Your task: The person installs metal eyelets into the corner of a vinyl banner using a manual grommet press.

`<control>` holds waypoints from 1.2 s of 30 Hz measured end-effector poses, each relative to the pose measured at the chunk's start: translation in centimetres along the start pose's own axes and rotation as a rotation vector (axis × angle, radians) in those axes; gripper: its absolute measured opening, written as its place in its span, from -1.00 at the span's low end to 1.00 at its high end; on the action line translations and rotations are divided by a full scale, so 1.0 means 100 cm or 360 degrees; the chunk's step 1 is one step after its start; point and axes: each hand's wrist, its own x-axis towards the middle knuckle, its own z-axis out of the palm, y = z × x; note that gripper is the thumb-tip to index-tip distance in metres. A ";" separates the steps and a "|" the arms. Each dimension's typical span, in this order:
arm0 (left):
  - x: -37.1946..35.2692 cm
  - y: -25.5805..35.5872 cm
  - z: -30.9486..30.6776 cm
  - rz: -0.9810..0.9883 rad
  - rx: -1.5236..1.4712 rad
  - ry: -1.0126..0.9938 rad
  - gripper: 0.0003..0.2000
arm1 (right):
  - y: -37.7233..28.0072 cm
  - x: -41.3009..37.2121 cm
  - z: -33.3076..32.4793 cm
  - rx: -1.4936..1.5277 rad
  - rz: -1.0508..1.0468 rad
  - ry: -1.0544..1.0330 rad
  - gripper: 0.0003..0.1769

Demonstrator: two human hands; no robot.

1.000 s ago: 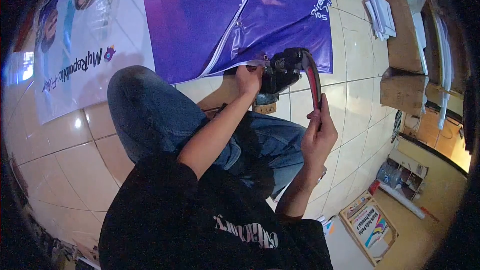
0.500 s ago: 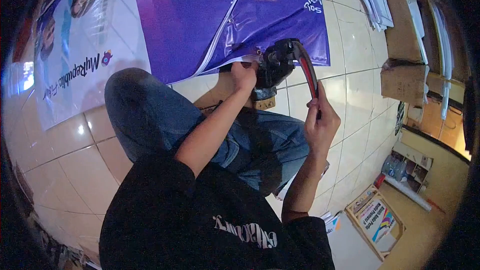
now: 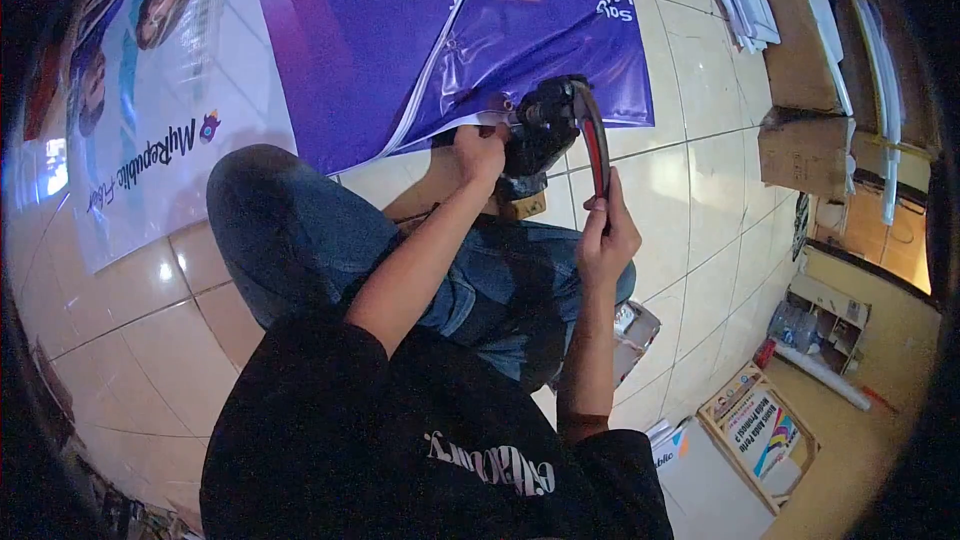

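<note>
"While the right hand (image 3: 608,242) is closed around the lever (image 3: 597,148), what is the state of the left hand (image 3: 481,154)?"

"Closed, pinching the near edge of the purple banner (image 3: 350,50) just beside the black press (image 3: 541,140). The banner lies spread over the tiled floor (image 3: 710,185), with a slanting fold near the press."

"Which faults are possible?"

"Misalignment: slack at the fold could pull the edge askew. Injury: fingertips this near could be caught if the lever moved early. Tipping: off-centre force could rock the press; whether the wooden block (image 3: 527,205) at its foot is fixed cannot be told."
</note>
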 end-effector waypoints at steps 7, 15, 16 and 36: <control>-0.003 0.001 -0.004 -0.0084 0.0237 0.0019 -0.76 | -0.033 0.016 -0.021 -0.0029 0.0139 -0.0101 -0.58; -0.004 0.009 -0.003 -0.0121 -0.0023 0.0026 -0.75 | -0.034 0.017 -0.023 -0.0038 0.0165 -0.0112 -0.57; -0.002 0.004 -0.002 -0.0119 -0.0020 0.0021 -0.75 | -0.033 0.017 -0.022 -0.0038 0.0169 -0.0108 -0.57; -0.004 0.007 -0.003 0.0016 0.0171 0.0032 -0.75 | -0.013 0.013 -0.007 -0.0020 0.0003 -0.0006 -0.58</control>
